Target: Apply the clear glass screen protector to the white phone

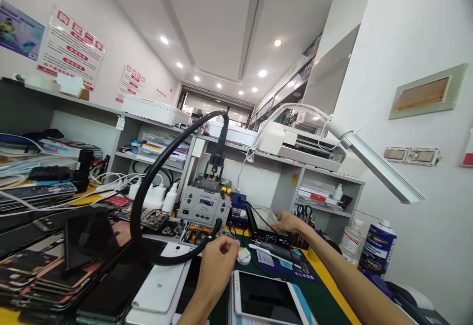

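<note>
My left hand [217, 262] is closed in a loose fist over the green work mat [321, 298], beside a small white round object [244, 255]; what the fingers hold is hidden. A white phone [266, 299] lies face up just right of that wrist. My right hand [288, 222] reaches far forward and rests on a black heating plate [263, 220], fingers curled at its right edge. A thick black hose [148, 187] arches from the grey hot-air station [202, 203] down to the mat near my left hand.
Stacks of phones and dark screens [70, 271] fill the left side of the bench. A white desk lamp [377, 165] hangs over the right. Bottles [377, 246] stand at the right edge. Shelves with printers [303, 143] and papers run along the back.
</note>
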`<state>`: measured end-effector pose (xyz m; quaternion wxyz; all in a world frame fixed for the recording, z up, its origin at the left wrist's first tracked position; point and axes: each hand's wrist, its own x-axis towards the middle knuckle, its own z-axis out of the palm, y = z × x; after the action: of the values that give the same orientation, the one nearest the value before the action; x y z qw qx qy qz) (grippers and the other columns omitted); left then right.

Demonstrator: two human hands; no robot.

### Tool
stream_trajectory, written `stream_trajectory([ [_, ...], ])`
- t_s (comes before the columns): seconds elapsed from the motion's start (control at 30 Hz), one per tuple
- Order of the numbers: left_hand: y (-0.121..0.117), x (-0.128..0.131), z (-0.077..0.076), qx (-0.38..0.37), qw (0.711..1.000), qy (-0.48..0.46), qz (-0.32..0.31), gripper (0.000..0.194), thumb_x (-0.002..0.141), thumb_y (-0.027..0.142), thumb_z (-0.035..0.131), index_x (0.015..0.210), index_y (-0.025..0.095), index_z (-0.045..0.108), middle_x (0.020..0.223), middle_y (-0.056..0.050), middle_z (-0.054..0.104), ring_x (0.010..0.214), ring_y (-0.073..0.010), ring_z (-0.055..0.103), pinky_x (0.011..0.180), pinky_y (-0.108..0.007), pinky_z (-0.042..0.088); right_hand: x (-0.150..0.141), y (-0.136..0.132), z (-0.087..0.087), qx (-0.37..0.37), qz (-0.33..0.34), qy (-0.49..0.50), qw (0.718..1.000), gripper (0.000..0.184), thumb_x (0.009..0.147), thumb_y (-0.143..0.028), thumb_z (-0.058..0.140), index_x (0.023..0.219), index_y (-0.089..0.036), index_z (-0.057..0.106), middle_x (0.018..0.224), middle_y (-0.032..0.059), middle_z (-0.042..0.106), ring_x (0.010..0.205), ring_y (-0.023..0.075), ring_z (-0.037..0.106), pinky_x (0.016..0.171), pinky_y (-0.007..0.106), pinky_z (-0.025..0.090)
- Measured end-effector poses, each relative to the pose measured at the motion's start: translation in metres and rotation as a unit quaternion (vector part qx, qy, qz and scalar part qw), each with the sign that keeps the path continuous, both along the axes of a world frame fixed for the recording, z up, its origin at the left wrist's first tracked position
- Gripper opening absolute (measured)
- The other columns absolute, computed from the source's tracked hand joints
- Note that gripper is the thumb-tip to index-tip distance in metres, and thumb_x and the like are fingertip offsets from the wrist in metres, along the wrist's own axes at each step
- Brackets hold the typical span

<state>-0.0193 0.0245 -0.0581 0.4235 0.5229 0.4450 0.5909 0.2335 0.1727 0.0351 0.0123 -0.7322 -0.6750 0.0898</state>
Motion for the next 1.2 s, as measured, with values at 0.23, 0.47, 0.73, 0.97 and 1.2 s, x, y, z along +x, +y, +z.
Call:
stream_trajectory([
  [0.23,-0.002,0.000,0.004,-0.008,1.000,0.018,0.002,0.032,0.098,0.036,0.063,0.074,0.015,0.060,0.066,0.006,0.055,0.053,-0.0075,0.051,0.050,-0.021,0.044,-0.005,0.000,0.000,-0.006,-0.007,-0.001,1.000,0.032,0.099,-0.034,0.066,0.126,-0.017,0.063,0.125,0.0082,0.067,0.102,0.0248,0.070,0.085,0.044,0.060],
  [0.47,-0.005,-0.001,0.007,-0.015,1.000,0.023,-0.001,0.032,0.098,0.035,0.063,0.074,0.015,0.059,0.067,0.006,0.055,0.053,-0.0074,0.050,0.050,-0.021,0.044,-0.001,0.001,-0.003,0.081,0.023,-0.025,0.996,0.033,0.098,-0.035,0.067,0.125,-0.016,0.065,0.126,0.0069,0.067,0.104,0.0276,0.069,0.086,0.044,0.060],
  [0.73,-0.006,0.000,0.006,0.001,1.000,0.027,0.002,0.029,0.095,0.034,0.061,0.072,0.016,0.061,0.066,0.004,0.055,0.053,-0.0085,0.046,0.048,-0.021,0.036,0.020,-0.026,-0.008,0.295,0.074,-0.091,0.948,0.033,0.099,-0.034,0.066,0.128,-0.018,0.063,0.131,0.0100,0.064,0.111,0.0268,0.066,0.093,0.049,0.057],
  [0.97,-0.009,0.001,0.008,0.018,0.999,0.034,0.005,0.031,0.085,0.044,0.057,0.070,0.018,0.063,0.066,0.000,0.058,0.054,-0.0133,0.047,0.046,-0.025,0.031,0.035,-0.054,-0.010,0.479,0.118,-0.076,0.866,0.037,0.096,-0.040,0.067,0.125,-0.017,0.061,0.127,0.0109,0.064,0.114,0.0294,0.063,0.094,0.051,0.054],
  [1.2,-0.009,0.001,0.009,0.020,0.999,0.037,0.005,0.032,0.082,0.048,0.056,0.072,0.018,0.064,0.066,-0.002,0.059,0.053,-0.0141,0.045,0.045,-0.025,0.030,0.028,-0.090,-0.011,0.575,0.206,0.001,0.792,0.051,0.093,-0.051,0.062,0.128,-0.016,0.052,0.124,0.0212,0.062,0.119,0.0408,0.056,0.098,0.060,0.050],
])
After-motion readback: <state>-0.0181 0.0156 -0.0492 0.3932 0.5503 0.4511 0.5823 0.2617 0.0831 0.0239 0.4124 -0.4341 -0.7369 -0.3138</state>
